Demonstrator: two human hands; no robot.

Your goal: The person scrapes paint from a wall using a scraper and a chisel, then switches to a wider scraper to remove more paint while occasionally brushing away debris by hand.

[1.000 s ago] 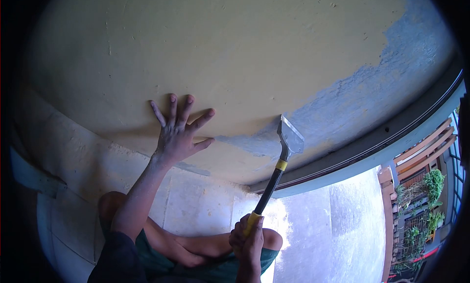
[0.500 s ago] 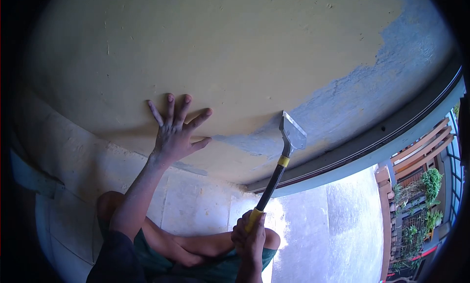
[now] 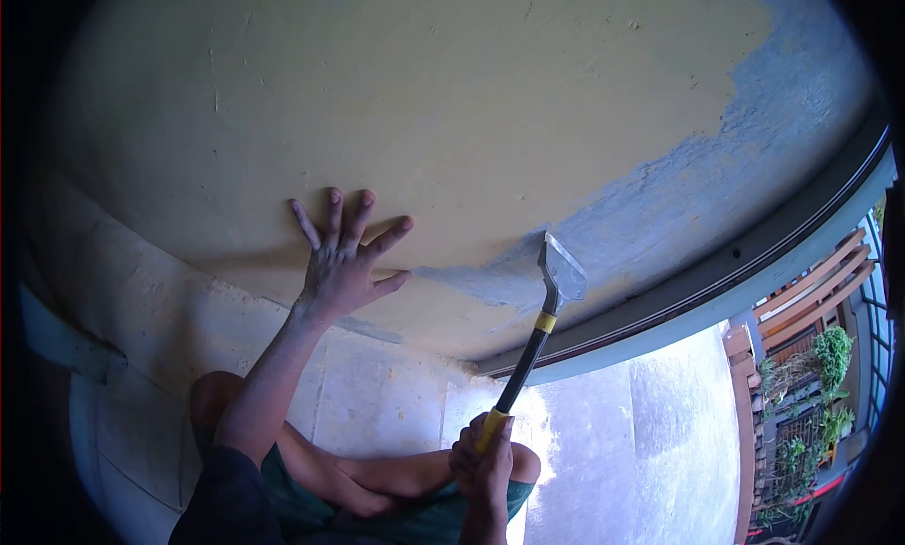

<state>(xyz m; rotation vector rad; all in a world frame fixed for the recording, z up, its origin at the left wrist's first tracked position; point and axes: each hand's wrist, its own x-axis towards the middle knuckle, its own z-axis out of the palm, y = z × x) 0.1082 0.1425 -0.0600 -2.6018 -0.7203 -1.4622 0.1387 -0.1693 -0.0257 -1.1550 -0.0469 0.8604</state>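
Scraper [image 3: 525,356] is being held low on the yellow-painted wall [image 3: 452,102], just above the pale tiled band [image 3: 377,394] at its foot. The metal blade [image 3: 563,270] is being pressed to the wall at the line where yellow paint meets a bare grey patch [image 3: 679,187]. Its shaft is black, with a yellow band under the blade and a yellow grip at the butt. The long axis is being kept on a slant from lower left to upper right, with the blade end pointing up and away from the person. The yellow grip is being clasped by the right hand [image 3: 483,465], fingers curled fully round it. The left hand [image 3: 339,267] is being laid flat on the wall, fingers spread wide and nothing in it. It lies left of the blade and apart from it, the thumb near the thin left tip of the grey strip. A dark door track [image 3: 754,253] is being seen curving below the wall at right, with sunlit floor [image 3: 641,432] under it. Green plants [image 3: 834,352] are being seen at the far right edge. Folded bare legs [image 3: 377,474] are being seen beneath both hands.
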